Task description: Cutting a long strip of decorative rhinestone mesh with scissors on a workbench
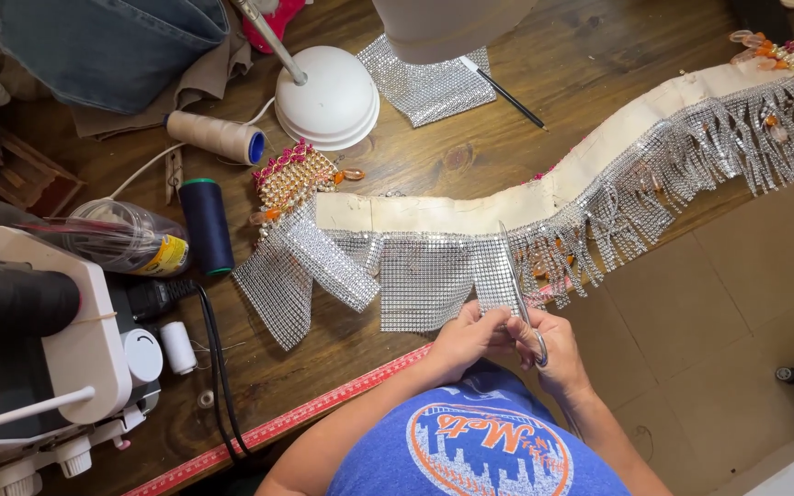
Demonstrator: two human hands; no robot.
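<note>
A dark wooden surface (470, 156) is seen from above, with tiled floor to the right. Across it a long cream band (544, 197) edged with rhinestone fringe is laid. A hanging panel of rhinestone mesh (425, 280) at the near edge is pinched by the left hand (466, 335). Scissors (518, 289) are gripped in the right hand (549, 354), blades pointing far into the mesh. A white lamp base (328, 96), thread spools and a sewing machine (39, 349) are found to the left.
</note>
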